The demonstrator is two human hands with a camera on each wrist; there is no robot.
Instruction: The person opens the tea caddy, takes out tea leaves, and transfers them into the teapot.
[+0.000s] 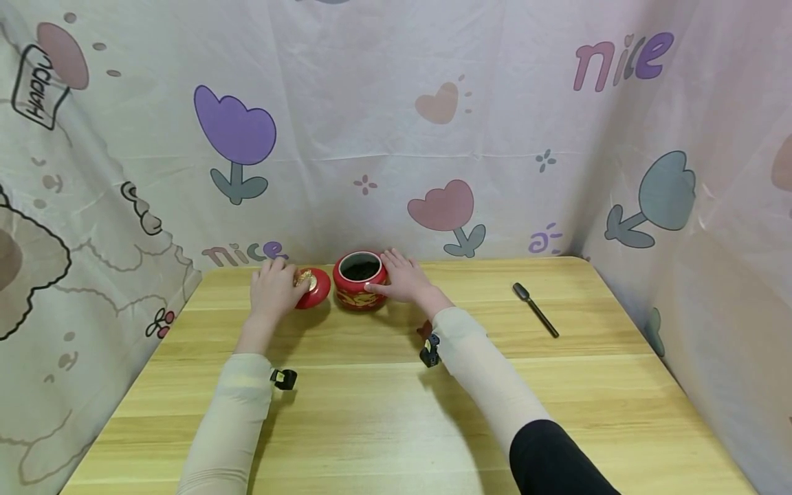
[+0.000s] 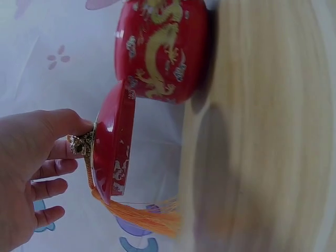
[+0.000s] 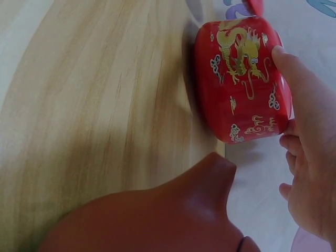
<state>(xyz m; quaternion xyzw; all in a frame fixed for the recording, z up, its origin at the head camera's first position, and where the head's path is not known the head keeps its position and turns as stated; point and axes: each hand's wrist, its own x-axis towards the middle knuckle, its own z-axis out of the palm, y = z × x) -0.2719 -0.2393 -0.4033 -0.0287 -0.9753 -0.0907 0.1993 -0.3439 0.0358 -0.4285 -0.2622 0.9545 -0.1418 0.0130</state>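
A red jar point(image 1: 360, 301) with a gold dragon pattern stands uncovered at the far side of the table, dark contents showing inside its white rim. My right hand point(image 1: 405, 278) holds it from the right, thumb at the near side of the rim and fingers at the far side. Just left of the jar, my left hand point(image 1: 272, 289) pinches the gold knob point(image 2: 83, 145) of the red lid point(image 1: 317, 290). The lid is raised above the table, and an orange tassel point(image 2: 144, 216) hangs from the knob.
A reddish-brown teapot point(image 3: 157, 210) with a short spout stands near the right wrist, mostly hidden by that arm in the head view. A small black scoop point(image 1: 537, 312) lies farther right on the wooden table point(image 1: 371, 426). A printed curtain point(image 1: 346, 103) hangs behind.
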